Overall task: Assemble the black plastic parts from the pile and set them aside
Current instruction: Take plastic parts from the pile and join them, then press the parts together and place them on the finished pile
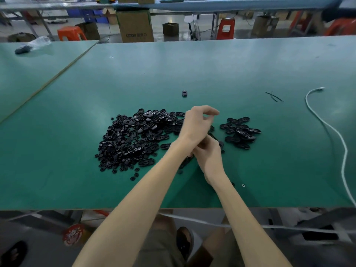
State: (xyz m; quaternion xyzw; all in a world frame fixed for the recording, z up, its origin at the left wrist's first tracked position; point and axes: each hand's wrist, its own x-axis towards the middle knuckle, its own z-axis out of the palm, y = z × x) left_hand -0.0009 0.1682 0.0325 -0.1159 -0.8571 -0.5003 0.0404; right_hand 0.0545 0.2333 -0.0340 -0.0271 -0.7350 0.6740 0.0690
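Note:
A big pile of black plastic parts point(134, 139) lies on the green table point(173, 70): small round pieces on its left, oval shells on its right. A smaller group of oval black parts point(240, 132) lies apart to the right. My left hand point(198, 122) hovers between the two heaps with its fingers loosely curled and nothing visible in them. My right hand point(209, 155) sits just below it, its fingers curled round black parts point(221, 145) that stick out on both sides of the fist.
One lone dark part point(184, 93) lies farther back. Black ties point(273, 96) and a white cable point(327, 124) run along the right side. A small ring point(243, 185) lies near the front edge. A plastic bag point(32, 45) sits at the far left.

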